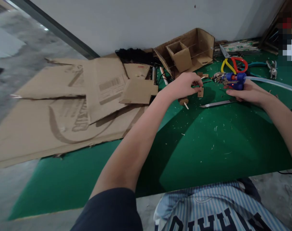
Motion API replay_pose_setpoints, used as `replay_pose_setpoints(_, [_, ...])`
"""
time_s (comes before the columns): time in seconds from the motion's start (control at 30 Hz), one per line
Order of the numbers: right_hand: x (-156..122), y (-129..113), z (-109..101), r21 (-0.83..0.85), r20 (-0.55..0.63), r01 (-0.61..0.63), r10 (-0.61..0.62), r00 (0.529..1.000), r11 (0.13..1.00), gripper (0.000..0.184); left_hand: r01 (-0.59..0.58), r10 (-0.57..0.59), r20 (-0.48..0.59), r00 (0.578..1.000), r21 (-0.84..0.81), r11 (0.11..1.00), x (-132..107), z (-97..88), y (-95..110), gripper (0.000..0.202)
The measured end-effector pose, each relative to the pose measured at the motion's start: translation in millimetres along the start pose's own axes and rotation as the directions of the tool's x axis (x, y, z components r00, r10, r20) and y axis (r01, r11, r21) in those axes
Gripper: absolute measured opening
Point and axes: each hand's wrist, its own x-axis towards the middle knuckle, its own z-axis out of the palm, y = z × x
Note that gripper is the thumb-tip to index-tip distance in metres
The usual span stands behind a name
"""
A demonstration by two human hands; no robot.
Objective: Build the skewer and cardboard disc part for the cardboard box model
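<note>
My right hand (245,91) is wrapped round a blue hot glue gun (238,81), its nozzle end crusted with debris and pointing left. A long clear glue stick (272,82) runs out of its back to the right. My left hand (185,86) is closed in a pinch at a small cardboard piece (200,93) with little holes. Just below that hand lies a round brown cardboard piece (183,101) with a pale stick through it. A slim metal blade-like tool (218,104) rests on the green table beneath the glue gun.
Stacked flat cardboard (71,118) covers the table's left side. An open cardboard box (201,48) stands by the wall beside black cord (138,57). Scissors (234,64) with red and yellow handles and pliers (271,69) lie at the back right. Scraps dot the green table (196,154).
</note>
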Motion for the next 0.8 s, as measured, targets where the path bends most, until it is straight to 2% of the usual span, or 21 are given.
replay_pose_setpoints(0.13, [-1, -11, -4, -0.072, 0.119, 0.007, 0.002, 0.993, 0.997, 0.047, 0.004, -0.004, 0.002, 1.0, -0.029, 1.0, 0, 0.8, -3, 0.03])
replay_pose_setpoints(0.23, [5, -12, -3, -0.159, 0.125, 0.032, -0.012, 0.992, 0.987, 0.046, 0.017, -0.016, 0.008, 1.0, -0.028, 0.999, 0, 0.9, -3, 0.031])
replay_pose_setpoints(0.4, [19, -7, -4, -0.199, 0.158, 0.141, -0.111, 0.981, 0.97, 0.044, 0.012, -0.012, 0.016, 1.0, 0.001, 1.0, 0, 0.5, -2, 0.027])
replay_pose_setpoints(0.53, [22, -15, -6, -0.296, 0.213, 0.154, -0.092, 0.973, 0.943, 0.041, -0.004, 0.004, 0.007, 1.0, 0.04, 0.999, 0, 1.6, -4, 0.025])
replay_pose_setpoints(0.8, [24, -23, 1, -0.363, 0.133, 0.063, -0.015, 0.991, 0.93, 0.042, -0.017, 0.016, 0.019, 1.0, 0.036, 0.999, 0, 1.8, -2, 0.029])
